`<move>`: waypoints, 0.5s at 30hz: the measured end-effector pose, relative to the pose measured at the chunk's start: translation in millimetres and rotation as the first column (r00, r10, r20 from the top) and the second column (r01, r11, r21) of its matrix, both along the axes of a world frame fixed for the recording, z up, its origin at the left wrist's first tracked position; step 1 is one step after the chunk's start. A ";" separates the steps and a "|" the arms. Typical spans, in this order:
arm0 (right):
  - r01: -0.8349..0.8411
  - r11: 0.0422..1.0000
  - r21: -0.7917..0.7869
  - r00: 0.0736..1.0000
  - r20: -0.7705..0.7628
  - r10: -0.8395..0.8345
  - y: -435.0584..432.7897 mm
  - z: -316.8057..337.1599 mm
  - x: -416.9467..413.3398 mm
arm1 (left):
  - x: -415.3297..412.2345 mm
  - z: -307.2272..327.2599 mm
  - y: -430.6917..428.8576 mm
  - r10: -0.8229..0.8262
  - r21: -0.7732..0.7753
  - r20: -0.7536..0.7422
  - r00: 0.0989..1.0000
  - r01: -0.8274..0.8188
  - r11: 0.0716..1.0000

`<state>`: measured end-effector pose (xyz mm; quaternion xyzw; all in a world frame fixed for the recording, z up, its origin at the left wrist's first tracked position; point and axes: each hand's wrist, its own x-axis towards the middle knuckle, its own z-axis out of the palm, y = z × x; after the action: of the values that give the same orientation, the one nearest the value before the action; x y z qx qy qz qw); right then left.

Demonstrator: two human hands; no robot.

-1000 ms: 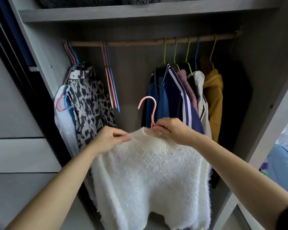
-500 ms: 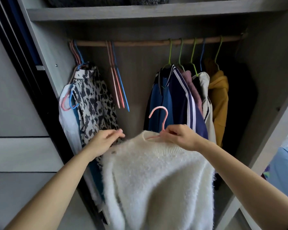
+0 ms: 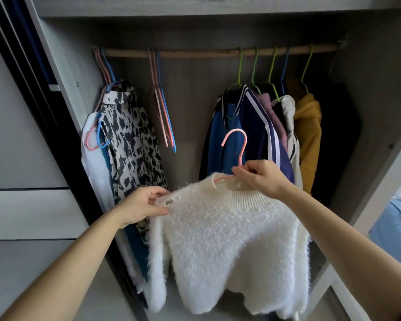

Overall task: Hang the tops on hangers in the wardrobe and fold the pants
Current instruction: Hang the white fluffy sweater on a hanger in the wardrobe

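Observation:
A fluffy white sweater (image 3: 227, 246) hangs on a pink hanger (image 3: 237, 144) in front of the open wardrobe, below the wooden rail (image 3: 195, 52). My right hand (image 3: 262, 177) pinches the hanger's neck just above the ribbed collar, hook pointing up and left. My left hand (image 3: 144, 205) grips the sweater's left shoulder, thumb and fingers closed on the knit. The hanger's arms are hidden inside the sweater.
Several tops (image 3: 264, 126) hang at the rail's right on green and blue hangers. A leopard-print shirt (image 3: 130, 140) and a white garment hang far left. Empty pink and blue hangers (image 3: 162, 112) dangle between them. Blue bedding (image 3: 394, 228) shows at the right edge.
The sweater and hanger have risen a little toward the rail. My left hand moved from the collar outward to the left shoulder and now grips the knit there.

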<state>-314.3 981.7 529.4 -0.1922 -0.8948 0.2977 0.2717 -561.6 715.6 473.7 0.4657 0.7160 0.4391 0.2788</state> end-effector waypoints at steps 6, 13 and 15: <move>-0.011 0.996 0.088 1.000 0.017 0.010 -8.9 6.1 -3.3 | -14.3 -0.1 -7.9 0.002 0.029 0.089 0.996 -0.004 1.000; -0.066 0.997 0.050 0.995 0.072 0.063 -25.0 19.5 -6.1 | -29.9 8.8 -22.5 0.048 0.073 0.169 0.984 -0.061 0.995; -0.095 0.995 -0.012 0.987 0.129 0.096 -32.1 20.3 -10.1 | -37.6 12.9 -28.0 0.050 0.090 0.190 0.981 -0.068 0.994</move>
<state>-324.5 949.7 549.7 -0.1688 -0.9178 0.2999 0.1978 -599.2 687.6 486.6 0.4138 0.6781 0.5228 0.3091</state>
